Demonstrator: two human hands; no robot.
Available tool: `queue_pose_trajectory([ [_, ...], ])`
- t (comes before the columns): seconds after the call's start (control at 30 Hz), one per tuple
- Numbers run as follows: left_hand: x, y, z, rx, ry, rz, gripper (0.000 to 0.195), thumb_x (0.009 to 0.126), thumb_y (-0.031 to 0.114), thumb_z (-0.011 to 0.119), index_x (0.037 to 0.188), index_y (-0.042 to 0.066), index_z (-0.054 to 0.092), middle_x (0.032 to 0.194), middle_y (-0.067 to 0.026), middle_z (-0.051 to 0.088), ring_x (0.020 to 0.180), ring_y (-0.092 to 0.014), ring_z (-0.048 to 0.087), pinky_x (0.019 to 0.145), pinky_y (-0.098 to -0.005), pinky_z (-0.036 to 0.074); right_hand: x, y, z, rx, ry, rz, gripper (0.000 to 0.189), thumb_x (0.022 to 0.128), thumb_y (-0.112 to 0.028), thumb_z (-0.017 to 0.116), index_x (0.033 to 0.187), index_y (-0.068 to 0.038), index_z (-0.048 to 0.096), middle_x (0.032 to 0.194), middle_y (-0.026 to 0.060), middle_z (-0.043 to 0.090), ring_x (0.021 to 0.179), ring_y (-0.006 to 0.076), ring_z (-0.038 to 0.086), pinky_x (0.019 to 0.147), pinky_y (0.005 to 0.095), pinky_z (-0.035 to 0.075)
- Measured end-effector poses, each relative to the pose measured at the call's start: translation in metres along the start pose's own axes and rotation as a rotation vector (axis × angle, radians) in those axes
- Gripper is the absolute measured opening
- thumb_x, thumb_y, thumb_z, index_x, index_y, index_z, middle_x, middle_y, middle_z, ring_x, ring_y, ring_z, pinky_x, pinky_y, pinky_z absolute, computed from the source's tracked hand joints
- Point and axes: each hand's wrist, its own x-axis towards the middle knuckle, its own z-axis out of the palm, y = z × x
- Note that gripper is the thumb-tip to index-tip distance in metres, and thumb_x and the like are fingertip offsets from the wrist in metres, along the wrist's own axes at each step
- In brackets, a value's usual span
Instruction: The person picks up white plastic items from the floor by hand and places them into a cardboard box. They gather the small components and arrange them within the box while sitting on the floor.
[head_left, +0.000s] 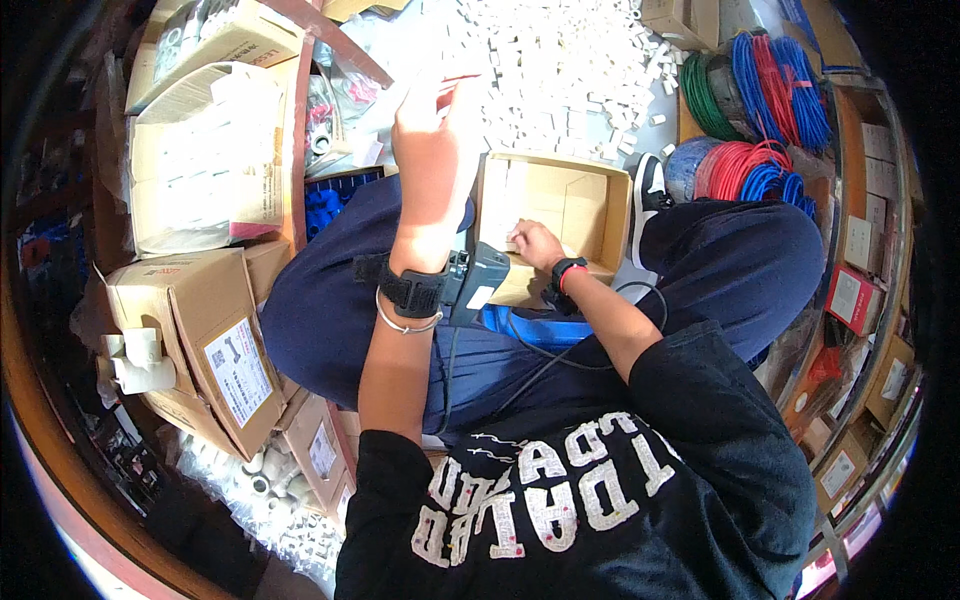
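My left hand is stretched forward at the near-left edge of a sunlit pile of short white tube pieces, probably plastic. Glare washes out its fingers, so any hold is unclear. My right hand, fingers curled, is inside an open cardboard box between my legs. Something pale shows at its fingertips, too small to tell whether it is held. The box's visible floor is mostly bare cardboard. A dark device is strapped to my left wrist, and a black band circles the right one.
Open cartons of pale parts and a closed carton stand at the left. Coils of green, red and blue cable lie at the upper right. A blue object sits behind the box; thin cables cross my lap. Shelves of small boxes line the right.
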Motion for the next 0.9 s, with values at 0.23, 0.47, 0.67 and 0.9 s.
queue_pose_trajectory([
  [0.23, 0.006, 0.002, 0.003, 0.03, 0.042, -0.01, 0.015, 0.085, 0.008, 0.054, 0.093, -0.002, 0.061, 0.084, -0.0068, 0.064, 0.073, -0.01, 0.058, 0.064, -0.0228, 0.046, 0.052, 0.021, -0.016, 0.158, 0.334, 0.177, 0.035, 0.08, -0.012, 0.049, 0.114, -0.001, 0.05, 0.11, 0.0211, 0.055, 0.106, 0.0345, 0.051, 0.093, 0.0373, 0.04],
  [0.47, 0.011, -0.012, -0.006, 0.031, 0.064, -0.033, 0.018, 0.084, 0.011, 0.055, 0.093, -0.003, 0.061, 0.085, -0.0082, 0.065, 0.076, -0.012, 0.059, 0.067, -0.0243, 0.046, 0.086, -0.003, -0.026, 0.149, 0.227, 0.144, 0.05, 0.077, -0.011, 0.049, 0.125, 0.003, 0.043, 0.118, 0.026, 0.051, 0.111, 0.0349, 0.05, 0.097, 0.0356, 0.038],
  [0.67, 0.012, -0.011, -0.001, 0.042, 0.041, -0.034, 0.018, 0.084, 0.01, 0.055, 0.095, -0.004, 0.06, 0.085, -0.0086, 0.066, 0.076, -0.012, 0.061, 0.069, -0.0241, 0.047, 0.086, 0.023, -0.021, 0.026, 0.275, 0.041, 0.052, 0.076, -0.009, 0.049, 0.126, 0.004, 0.041, 0.118, 0.024, 0.052, 0.11, 0.0358, 0.05, 0.097, 0.0351, 0.038],
  [0.9, 0.013, -0.012, 0.004, 0.007, 0.043, -0.004, 0.018, 0.084, 0.009, 0.053, 0.095, -0.004, 0.06, 0.086, -0.0091, 0.066, 0.078, -0.013, 0.061, 0.07, -0.0239, 0.047, 0.089, 0.046, 0.001, 0.531, 0.287, 0.166, 0.05, 0.078, -0.003, 0.046, 0.126, 0.007, 0.038, 0.113, 0.0241, 0.054, 0.103, 0.0303, 0.056, 0.09, 0.0323, 0.043],
])
